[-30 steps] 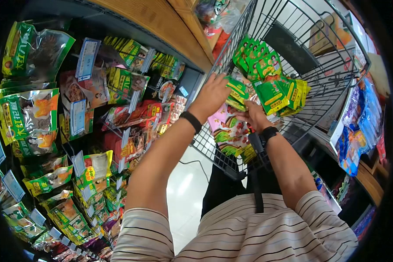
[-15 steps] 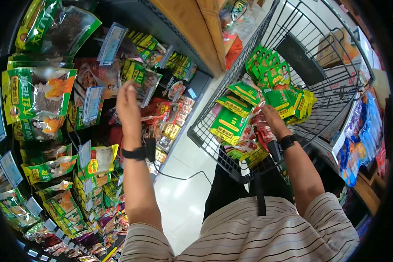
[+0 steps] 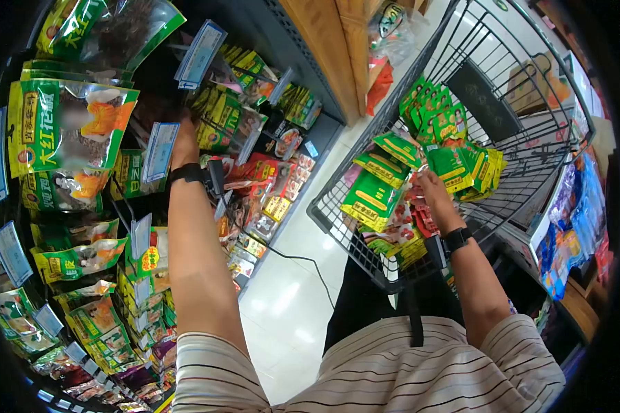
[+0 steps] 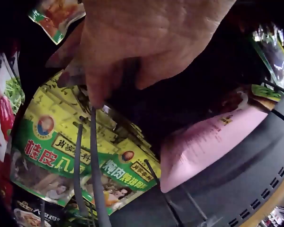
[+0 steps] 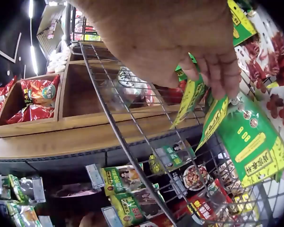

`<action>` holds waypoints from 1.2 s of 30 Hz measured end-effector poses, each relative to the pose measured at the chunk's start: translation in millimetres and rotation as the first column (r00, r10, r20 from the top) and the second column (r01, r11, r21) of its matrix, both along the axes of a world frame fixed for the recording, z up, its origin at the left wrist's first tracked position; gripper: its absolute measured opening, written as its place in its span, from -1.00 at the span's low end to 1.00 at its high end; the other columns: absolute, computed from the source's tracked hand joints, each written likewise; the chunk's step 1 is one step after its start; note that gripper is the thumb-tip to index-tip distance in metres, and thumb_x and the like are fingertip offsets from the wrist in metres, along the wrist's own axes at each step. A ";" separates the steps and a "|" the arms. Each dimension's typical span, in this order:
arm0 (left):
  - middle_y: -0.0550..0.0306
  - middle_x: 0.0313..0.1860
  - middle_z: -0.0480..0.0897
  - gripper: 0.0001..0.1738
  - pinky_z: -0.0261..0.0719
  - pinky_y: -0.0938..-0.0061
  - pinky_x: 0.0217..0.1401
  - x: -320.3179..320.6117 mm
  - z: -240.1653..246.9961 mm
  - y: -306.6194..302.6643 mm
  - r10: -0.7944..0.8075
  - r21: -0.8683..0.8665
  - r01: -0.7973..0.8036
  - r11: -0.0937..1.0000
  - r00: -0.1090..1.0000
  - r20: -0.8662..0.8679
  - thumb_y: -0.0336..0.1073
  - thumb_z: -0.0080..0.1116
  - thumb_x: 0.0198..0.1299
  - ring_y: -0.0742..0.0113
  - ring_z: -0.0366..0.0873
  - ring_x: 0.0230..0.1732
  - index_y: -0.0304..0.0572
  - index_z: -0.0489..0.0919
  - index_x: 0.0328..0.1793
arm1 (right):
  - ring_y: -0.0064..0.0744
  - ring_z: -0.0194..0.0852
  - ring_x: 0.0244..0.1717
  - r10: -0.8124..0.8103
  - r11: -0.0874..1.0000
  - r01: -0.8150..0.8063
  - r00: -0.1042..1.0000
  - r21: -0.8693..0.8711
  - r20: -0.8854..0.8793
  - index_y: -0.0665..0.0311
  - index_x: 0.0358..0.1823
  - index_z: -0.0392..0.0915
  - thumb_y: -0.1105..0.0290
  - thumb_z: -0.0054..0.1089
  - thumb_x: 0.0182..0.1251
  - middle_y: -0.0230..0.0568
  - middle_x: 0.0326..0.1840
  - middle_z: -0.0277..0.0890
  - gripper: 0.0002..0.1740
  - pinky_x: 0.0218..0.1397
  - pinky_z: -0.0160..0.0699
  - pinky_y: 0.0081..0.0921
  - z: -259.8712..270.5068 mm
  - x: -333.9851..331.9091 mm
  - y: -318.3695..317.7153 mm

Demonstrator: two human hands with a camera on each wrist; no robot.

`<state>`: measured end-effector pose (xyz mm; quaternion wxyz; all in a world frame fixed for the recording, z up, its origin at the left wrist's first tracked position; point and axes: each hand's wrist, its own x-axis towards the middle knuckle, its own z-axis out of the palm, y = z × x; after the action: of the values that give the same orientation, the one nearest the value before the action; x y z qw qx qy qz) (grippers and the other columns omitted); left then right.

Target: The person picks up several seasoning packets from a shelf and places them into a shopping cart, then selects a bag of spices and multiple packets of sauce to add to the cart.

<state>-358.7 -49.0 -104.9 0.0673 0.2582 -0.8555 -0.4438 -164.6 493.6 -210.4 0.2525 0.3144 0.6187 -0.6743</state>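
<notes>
My left hand (image 3: 184,132) reaches up into the wall rack, between hanging yellow-green packets (image 3: 224,124) and a blue price tag (image 3: 160,151). In the left wrist view its fingertips (image 4: 97,92) touch the end of a wire peg hook (image 4: 93,161) that carries yellow-green packets (image 4: 52,151); it holds nothing. My right hand (image 3: 427,182) is inside the wire cart (image 3: 530,117), among a pile of green packets (image 3: 375,196). Seen from the right wrist, its fingers (image 5: 220,75) rest on the top edges of green packets (image 5: 248,146).
Hanging spice and snack packets (image 3: 62,131) fill the rack at left. A wooden shelf (image 3: 331,48) runs behind the cart. Blue packets (image 3: 565,234) hang at the right. A pink packet (image 4: 208,142) hangs beside the hook. Light floor (image 3: 289,296) shows below.
My left hand left the cart, swung left and rose into the rack to the peg hook. The right hand stayed among the cart's green packets.
</notes>
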 end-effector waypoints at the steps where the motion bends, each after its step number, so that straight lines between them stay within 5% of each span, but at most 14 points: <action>1: -0.13 0.40 0.45 -0.51 0.52 0.21 0.34 -3.2 -7.9 -15.9 -0.096 -0.440 0.071 0.895 0.995 -0.036 -0.21 -0.01 0.47 -0.01 0.44 0.35 -0.28 0.41 0.44 | -0.39 0.54 -0.20 0.004 1.000 -0.004 1.000 -0.001 0.001 0.26 0.12 0.40 0.14 0.02 0.51 -0.29 -0.11 0.45 -0.63 -0.19 0.58 -0.38 -1.5 1.0 -0.1; 2: -0.14 0.32 0.53 -0.51 0.56 0.20 0.27 -6.5 -27.3 -44.8 -0.197 -0.791 0.099 0.604 0.980 -0.028 -0.16 0.01 0.45 -0.05 0.51 0.27 -0.28 0.46 0.39 | -0.40 0.53 -0.21 0.009 1.000 -0.009 1.000 -0.003 0.002 0.26 0.12 0.40 0.14 0.02 0.51 -0.30 -0.12 0.44 -0.63 -0.19 0.57 -0.38 -4.4 1.6 0.2; 5: -0.07 0.51 0.38 -0.51 0.34 0.25 0.51 -22.7 -50.6 -89.6 -0.141 -0.901 0.364 0.235 0.930 0.339 -0.38 -0.16 0.50 0.05 0.29 0.52 -0.23 0.33 0.52 | -0.42 0.52 -0.20 -0.007 1.000 0.007 1.000 -0.006 0.019 0.26 0.12 0.39 0.14 0.04 0.51 -0.31 -0.12 0.44 -0.63 -0.19 0.55 -0.40 -5.6 2.1 -2.5; 11: -0.09 0.39 0.46 -0.56 0.37 0.22 0.39 -36.7 -6.9 -46.8 -0.206 -0.860 0.427 0.280 0.902 0.380 -0.25 -0.11 0.48 -0.01 0.38 0.39 -0.21 0.42 0.41 | -0.42 0.52 -0.18 -0.051 0.996 0.052 0.999 -0.069 0.015 0.23 0.13 0.39 0.11 0.07 0.50 -0.31 -0.08 0.46 -0.61 -0.19 0.54 -0.44 -5.2 5.9 -3.6; 36: -0.08 0.48 0.38 -0.43 0.25 0.26 0.49 -87.4 -37.4 -80.1 -0.281 -0.800 0.377 0.467 0.921 0.270 -0.09 -0.05 0.47 0.00 0.30 0.48 -0.22 0.35 0.50 | -0.37 0.61 -0.14 -0.040 0.995 0.042 0.999 -0.086 0.015 0.19 0.08 0.41 0.21 0.02 0.50 -0.30 -0.07 0.49 -0.72 -0.15 0.64 -0.42 2.6 15.9 -13.4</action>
<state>-446.1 -129.1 -142.3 0.0528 0.0465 -0.9971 0.0303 -148.7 480.2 -207.8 0.2560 0.3202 0.5807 -0.7034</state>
